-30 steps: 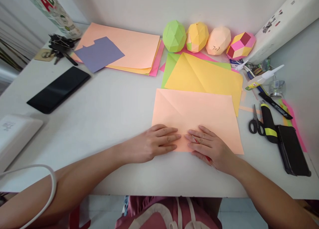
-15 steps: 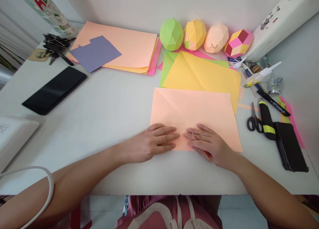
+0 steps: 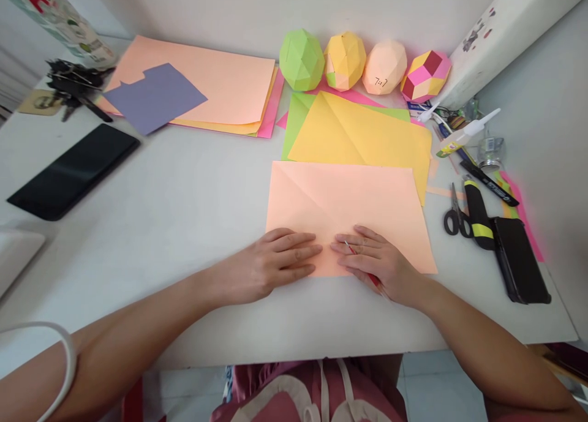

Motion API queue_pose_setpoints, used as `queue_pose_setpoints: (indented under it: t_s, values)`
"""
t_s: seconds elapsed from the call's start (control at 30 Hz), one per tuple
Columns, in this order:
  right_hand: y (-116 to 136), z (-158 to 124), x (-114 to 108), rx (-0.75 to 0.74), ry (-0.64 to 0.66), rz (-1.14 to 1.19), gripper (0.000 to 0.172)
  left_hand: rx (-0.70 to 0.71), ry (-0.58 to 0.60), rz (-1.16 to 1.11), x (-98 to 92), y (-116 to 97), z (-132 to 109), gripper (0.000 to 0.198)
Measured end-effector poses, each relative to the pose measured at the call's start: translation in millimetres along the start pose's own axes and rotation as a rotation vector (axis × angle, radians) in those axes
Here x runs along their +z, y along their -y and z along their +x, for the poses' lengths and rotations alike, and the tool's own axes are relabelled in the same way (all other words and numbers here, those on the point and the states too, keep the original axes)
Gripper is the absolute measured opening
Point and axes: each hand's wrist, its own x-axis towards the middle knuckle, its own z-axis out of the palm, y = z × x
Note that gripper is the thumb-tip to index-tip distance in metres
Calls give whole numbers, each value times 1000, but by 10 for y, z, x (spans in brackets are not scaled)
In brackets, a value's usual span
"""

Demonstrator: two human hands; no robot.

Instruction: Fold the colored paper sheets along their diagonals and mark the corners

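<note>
A peach sheet of paper [image 3: 362, 195] lies flat in front of me, with a crease running from its upper left corner. My left hand [image 3: 287, 259] rests on its lower left part, fingers stretched out and holding nothing. On the lower middle of the sheet lies my right hand [image 3: 376, 263], palm down, with a slim red pen [image 3: 375, 280] tucked between its fingers. The pen's tip points up and left. Beyond the peach sheet is a creased yellow sheet [image 3: 367, 131], partly covered by it, with a green sheet [image 3: 294, 125] underneath.
Several faceted paper balls, including a green one [image 3: 301, 60], line the wall. Scissors [image 3: 456, 217], a box cutter [image 3: 478, 217] and a black case [image 3: 521, 259] lie right. Left are a dark phone [image 3: 73, 171], a purple paper piece [image 3: 158, 100] and stacked coloured paper [image 3: 229, 79].
The whole view has shifted, so everything appears slightly further left. Both hands keep the same pose on the peach sheet, and the pen stays between the right fingers.
</note>
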Motion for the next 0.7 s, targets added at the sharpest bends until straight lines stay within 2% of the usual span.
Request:
queue_pose_setpoints:
  t_s: [0.2, 0.7]
  values:
    - [-1, 0, 6, 3, -8, 19, 27, 15, -36, -7, -2, -5, 14, 39]
    - [13, 47, -8, 8, -36, 17, 19, 29, -39, 22, -5, -1, 20, 36]
